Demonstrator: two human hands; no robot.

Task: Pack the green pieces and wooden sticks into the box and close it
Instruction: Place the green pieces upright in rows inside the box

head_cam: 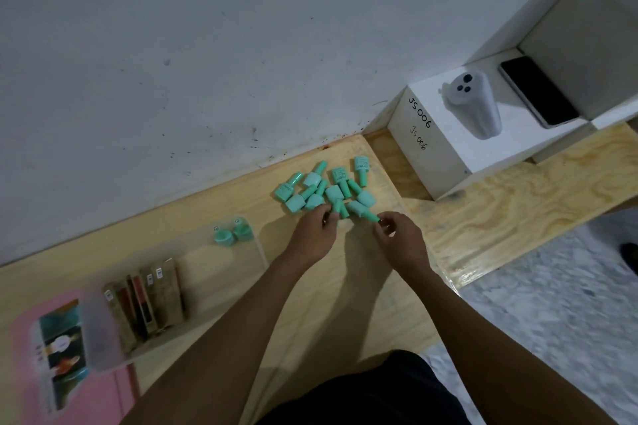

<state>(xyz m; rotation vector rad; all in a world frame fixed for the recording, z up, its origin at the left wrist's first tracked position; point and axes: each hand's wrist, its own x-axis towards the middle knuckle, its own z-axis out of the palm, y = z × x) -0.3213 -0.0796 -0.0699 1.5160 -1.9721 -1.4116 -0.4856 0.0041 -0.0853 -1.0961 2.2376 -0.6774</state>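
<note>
Hands at the green pieces [324, 190] heap on the table [483, 217]: left hand [316, 233] loosely curled, fingertips touching one; right hand [398, 238] pinching another. Box [114, 338], holding wooden sticks [152, 300], lies left.

A light wooden table [483, 210] with a clear grain pattern is seen, and on it a loose heap of green pieces [324, 190] is lying just beyond the fingertips of the left hand [316, 235] and the right hand [400, 238]. To the left of both hands a clear plastic box [114, 348] is placed on the wood, with wooden sticks [152, 300] and two green pieces [230, 235] inside it, and a pink sheet [96, 390] is found under its near end. Beyond the right hand and to its right, a white box marked JS006 [428, 155] is standing on the table.
</note>
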